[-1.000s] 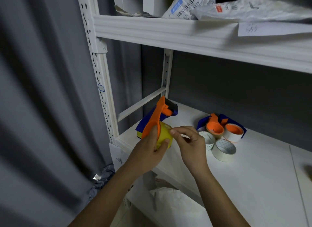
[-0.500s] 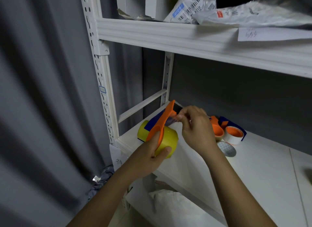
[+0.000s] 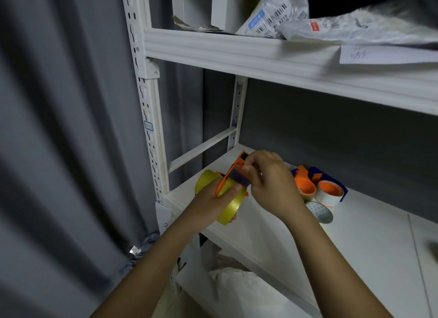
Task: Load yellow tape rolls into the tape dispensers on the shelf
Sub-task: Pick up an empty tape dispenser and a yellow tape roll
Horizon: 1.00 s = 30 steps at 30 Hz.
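Our left hand (image 3: 213,199) grips yellow tape roll (image 3: 231,207) seated in dispenser (image 3: 233,175); right hand (image 3: 270,182) pinches its tape end. Second dispenser (image 3: 305,185), at three o'clock on shelf (image 3: 355,246), remains unloaded, we judge.

Bare shelf (image 3: 355,246) lies open at right; a second dispenser (image 3: 305,182) and rolls (image 3: 330,192) crowd the back.

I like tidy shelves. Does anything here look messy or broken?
Nothing looks broken. The upper shelf is messy: crumpled mail bags are heaped on it, and a paper note hangs over its front edge.
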### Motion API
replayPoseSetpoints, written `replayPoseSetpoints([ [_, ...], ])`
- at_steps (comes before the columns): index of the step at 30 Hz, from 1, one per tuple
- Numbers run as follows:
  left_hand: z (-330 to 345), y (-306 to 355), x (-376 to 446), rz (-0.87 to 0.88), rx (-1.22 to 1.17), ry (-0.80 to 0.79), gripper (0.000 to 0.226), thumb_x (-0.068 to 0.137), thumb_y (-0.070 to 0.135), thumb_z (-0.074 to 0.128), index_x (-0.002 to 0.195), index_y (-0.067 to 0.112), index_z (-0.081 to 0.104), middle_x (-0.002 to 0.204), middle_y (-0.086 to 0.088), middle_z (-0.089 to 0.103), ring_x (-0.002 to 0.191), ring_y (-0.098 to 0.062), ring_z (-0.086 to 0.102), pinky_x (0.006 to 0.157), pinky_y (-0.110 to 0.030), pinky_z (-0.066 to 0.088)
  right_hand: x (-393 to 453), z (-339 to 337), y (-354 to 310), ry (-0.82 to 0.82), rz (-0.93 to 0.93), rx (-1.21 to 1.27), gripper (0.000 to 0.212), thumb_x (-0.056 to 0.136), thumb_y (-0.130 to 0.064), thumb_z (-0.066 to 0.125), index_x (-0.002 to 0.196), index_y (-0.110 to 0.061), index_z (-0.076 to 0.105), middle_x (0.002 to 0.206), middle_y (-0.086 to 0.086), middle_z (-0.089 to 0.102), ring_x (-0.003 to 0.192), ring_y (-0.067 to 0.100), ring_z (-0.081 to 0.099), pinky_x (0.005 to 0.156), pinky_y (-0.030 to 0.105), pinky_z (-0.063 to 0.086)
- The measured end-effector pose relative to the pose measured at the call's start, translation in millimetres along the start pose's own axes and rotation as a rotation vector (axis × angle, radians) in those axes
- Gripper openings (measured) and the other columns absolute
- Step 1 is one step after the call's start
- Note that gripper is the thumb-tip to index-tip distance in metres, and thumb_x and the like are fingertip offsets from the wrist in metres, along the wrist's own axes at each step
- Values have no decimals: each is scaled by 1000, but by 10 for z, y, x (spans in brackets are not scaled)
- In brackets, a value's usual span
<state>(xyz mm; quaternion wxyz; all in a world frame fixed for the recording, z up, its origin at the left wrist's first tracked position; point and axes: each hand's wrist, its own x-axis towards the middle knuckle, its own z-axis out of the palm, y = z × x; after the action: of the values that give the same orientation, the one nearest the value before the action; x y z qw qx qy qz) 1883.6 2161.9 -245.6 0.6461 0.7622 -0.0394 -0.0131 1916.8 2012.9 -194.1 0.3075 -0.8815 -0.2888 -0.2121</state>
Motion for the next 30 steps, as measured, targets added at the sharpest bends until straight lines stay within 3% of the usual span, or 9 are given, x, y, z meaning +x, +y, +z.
replayPoseSetpoints([
  [3,6,-54,-29,13,13,-16,10,92,34,54,100,32,61,71,7,68,60,-7,67,57,-19,53,104,-72,97,24,93,57,9,92,-13,52,85,-14,56,84,-4,52,83,13,47,67,25,35],
  [5,-3,-71,-54,-3,38,-22,24,93,33,54,116,30,58,80,6,67,64,-3,67,59,-16,52,144,-94,164,8,145,83,9,92,-11,52,85,-12,58,84,-1,54,78,12,48,62,21,36],
  [7,-12,-86,-53,-23,61,-28,40,92,35,55,131,25,49,95,-1,66,79,-9,68,74,-25,56,165,-104,220,35,208,127,9,92,-10,52,85,-13,57,85,0,56,74,7,47,60,16,36],
  [9,-13,-103,-64,-31,88,-15,55,89,37,57,140,28,38,114,-4,62,102,-20,63,94,-43,51,181,-125,270,84,278,199,12,93,-10,52,82,-16,56,81,-1,56,72,5,49,60,15,37],
  [12,9,-132,-93,-12,138,26,63,90,39,56,145,38,24,125,2,55,115,-20,55,101,-46,46,204,-149,321,99,391,306,17,92,-8,52,80,-20,57,74,-5,56,68,3,51,58,16,38],
  [16,7,-174,-100,3,245,77,55,92,41,52,142,38,29,123,3,56,112,-19,56,100,-44,46,202,-124,352,83,485,371,23,92,-5,52,78,-22,57,75,-7,57,69,2,51,58,16,37],
  [24,-39,-177,-150,41,137,78,52,91,41,53,139,26,40,118,-8,61,101,-31,62,94,-53,49,228,-132,403,71,523,415,21,92,-9,52,77,-20,60,77,-6,59,74,6,53,63,17,40],
  [27,-31,-192,-168,45,162,54,47,92,40,52,136,26,43,114,-6,62,98,-28,63,93,-48,51,271,-120,353,59,479,388,20,90,-4,51,79,-18,60,77,-7,59,74,4,53,62,16,40],
  [30,-22,-220,-185,65,234,47,58,80,49,46,133,27,45,114,-2,61,102,-23,60,93,-41,51,331,-100,285,13,412,339,15,89,-3,51,84,-15,59,79,-5,58,73,3,52,59,16,39],
])
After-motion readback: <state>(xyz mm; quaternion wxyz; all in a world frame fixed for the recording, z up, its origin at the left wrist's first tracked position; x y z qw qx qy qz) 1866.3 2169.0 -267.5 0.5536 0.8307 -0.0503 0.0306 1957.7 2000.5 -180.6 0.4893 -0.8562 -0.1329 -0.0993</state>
